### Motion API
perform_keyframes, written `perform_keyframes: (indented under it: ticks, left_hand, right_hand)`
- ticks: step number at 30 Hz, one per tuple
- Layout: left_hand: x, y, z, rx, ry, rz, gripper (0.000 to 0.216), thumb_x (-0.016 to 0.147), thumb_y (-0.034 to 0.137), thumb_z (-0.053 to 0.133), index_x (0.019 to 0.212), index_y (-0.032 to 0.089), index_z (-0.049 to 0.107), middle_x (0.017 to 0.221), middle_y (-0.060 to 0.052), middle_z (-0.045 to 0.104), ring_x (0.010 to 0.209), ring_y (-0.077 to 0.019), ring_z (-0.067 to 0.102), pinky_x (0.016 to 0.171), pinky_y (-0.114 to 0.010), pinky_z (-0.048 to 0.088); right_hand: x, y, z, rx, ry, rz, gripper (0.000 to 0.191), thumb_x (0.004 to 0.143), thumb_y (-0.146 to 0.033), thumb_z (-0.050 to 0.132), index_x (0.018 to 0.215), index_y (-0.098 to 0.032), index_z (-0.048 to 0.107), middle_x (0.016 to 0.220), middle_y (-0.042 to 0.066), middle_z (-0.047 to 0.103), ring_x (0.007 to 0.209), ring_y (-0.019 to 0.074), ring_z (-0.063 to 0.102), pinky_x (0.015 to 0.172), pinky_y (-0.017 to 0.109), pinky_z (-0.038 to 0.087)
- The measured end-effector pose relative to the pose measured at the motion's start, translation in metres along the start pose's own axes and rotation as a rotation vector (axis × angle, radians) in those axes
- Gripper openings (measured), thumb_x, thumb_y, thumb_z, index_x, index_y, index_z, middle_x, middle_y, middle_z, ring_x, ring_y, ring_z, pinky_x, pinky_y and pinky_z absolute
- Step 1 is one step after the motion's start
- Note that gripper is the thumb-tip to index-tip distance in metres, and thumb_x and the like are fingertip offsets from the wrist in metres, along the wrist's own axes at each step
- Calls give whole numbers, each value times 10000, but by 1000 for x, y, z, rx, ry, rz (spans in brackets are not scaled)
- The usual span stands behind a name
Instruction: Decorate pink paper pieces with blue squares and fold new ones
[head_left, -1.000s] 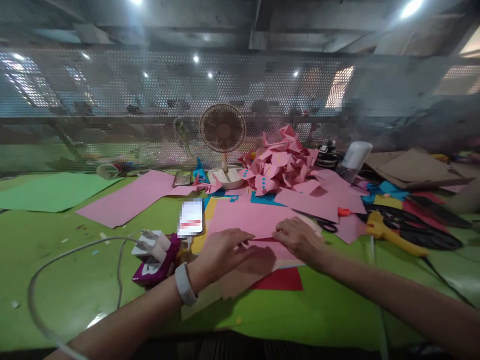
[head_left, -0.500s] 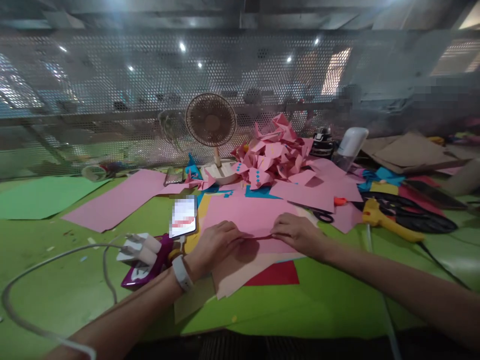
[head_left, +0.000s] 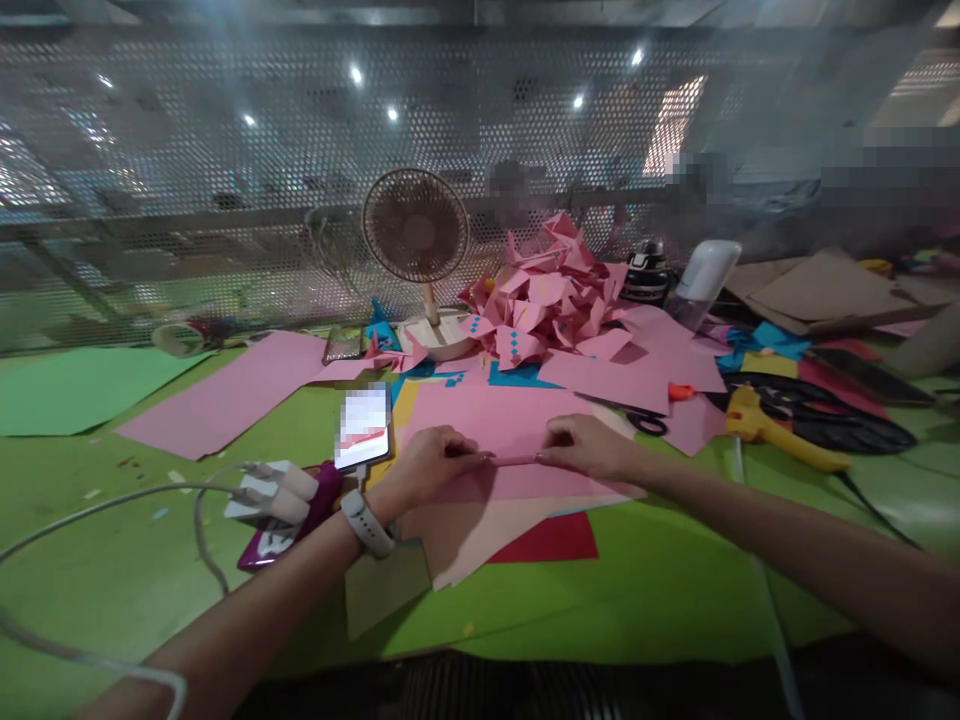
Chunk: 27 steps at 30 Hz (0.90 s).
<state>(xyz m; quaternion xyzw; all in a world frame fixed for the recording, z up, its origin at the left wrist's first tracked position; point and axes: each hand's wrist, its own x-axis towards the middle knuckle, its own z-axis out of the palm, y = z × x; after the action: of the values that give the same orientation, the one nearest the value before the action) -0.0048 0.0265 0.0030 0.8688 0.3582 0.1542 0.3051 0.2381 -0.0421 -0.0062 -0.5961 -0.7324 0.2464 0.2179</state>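
Note:
My left hand (head_left: 427, 467) and my right hand (head_left: 591, 447) each pinch one end of a narrow folded pink paper strip (head_left: 514, 459), held just above a stack of pink sheets (head_left: 510, 420) on the green table (head_left: 637, 590). Both hands are closed on it, fingertips facing each other. A white band sits on my left wrist. Under the pink sheets lie a tan sheet (head_left: 465, 540) and a red sheet (head_left: 555, 540).
A phone (head_left: 364, 428) and a purple power strip with white plugs (head_left: 281, 500) lie left of my hands. Behind stand a small fan (head_left: 416, 230) and a heap of folded pink paper pieces (head_left: 551, 295). Scissors (head_left: 645, 420) and a yellow glue gun (head_left: 772, 435) lie at the right.
Both hands went from pressing flat on the pink paper to pinching the folded strip and lifting it slightly. The camera has tilted down a little.

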Motion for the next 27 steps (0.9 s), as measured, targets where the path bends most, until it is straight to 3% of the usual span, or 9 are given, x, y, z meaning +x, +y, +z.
perform_keyframes:
  ticks: [4, 10, 19, 22, 25, 27]
  left_hand:
    - [-2, -1, -8, 80, -14, -13, 441, 781, 575, 498, 709, 179, 677, 664, -19, 643, 615, -147, 547, 537, -234, 345]
    - [-14, -11, -24, 360, 50, -92, 500, 777, 616, 453, 618, 167, 604, 683, -31, 605, 594, -151, 532, 507, -235, 302]
    - [-36, -1, -35, 850, 70, -146, 388, 883, 409, 401, 718, 139, 624, 770, -111, 626, 750, -248, 584, 661, -341, 377]
    - [-44, 7, -37, 995, 144, -161, 337, 896, 333, 395, 765, 129, 629, 826, -136, 626, 809, -276, 573, 710, -395, 387]
    - [-48, 21, -27, 1001, 249, -66, 323, 924, 251, 323, 878, 146, 626, 952, -140, 624, 928, -284, 551, 825, -453, 356]
    - [-47, 30, -10, 869, 154, 155, 307, 935, 247, 312, 1056, 182, 586, 1165, -107, 579, 1111, -252, 487, 981, -449, 259]
  right_hand:
    - [6, 2, -3, 24, -71, 17, 194, 735, -344, 599, 680, -161, 637, 620, 6, 615, 563, 123, 509, 508, 228, 328]
    - [9, 6, -1, 28, -66, 19, 204, 712, -354, 603, 672, -161, 654, 636, 18, 642, 576, 135, 522, 522, 235, 339]
    - [9, 6, 0, 59, -94, -12, 248, 711, -377, 580, 609, -154, 610, 569, 0, 579, 531, 117, 467, 501, 233, 313]
    - [9, 5, -2, 66, -110, -10, 266, 714, -384, 567, 581, -154, 570, 525, -17, 516, 495, 101, 415, 471, 227, 278]
    - [9, 4, -3, 76, -136, -12, 282, 705, -381, 565, 539, -156, 526, 479, -37, 441, 463, 87, 362, 449, 225, 240]
    - [10, 4, -4, 84, -152, -23, 290, 704, -370, 558, 516, -158, 498, 464, -45, 406, 455, 81, 339, 449, 225, 231]
